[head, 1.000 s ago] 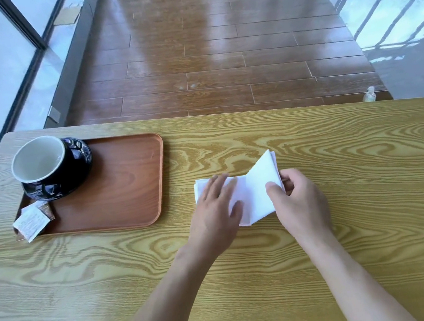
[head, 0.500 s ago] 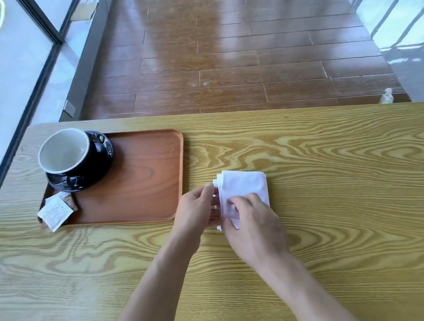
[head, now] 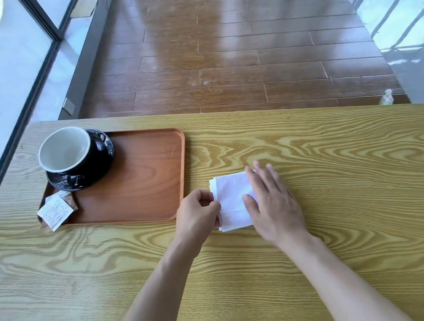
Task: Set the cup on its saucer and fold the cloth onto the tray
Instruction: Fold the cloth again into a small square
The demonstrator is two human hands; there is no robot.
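My left hand (head: pixel 198 211) pinches the left edge of the folded cloth (head: pixel 232 200) with its fingers; my right hand (head: pixel 272 201) lies flat on it, fingers spread. The cloth is on the worktop (head: pixel 338 173), just beside the tray (head: pixel 140 183). The cup (head: pixel 64 149) stands on its saucer (head: pixel 100 156).

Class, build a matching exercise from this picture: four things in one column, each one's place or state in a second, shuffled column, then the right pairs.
Things:
1. cup
2. white cloth
3. paper packets
4. left hand

Places or states:
A. folded, on the table right of the tray
B. pinching the cloth's left edge
C. on the black saucer
D. at the tray's near left corner

Pairs: 1-C, 2-A, 3-D, 4-B
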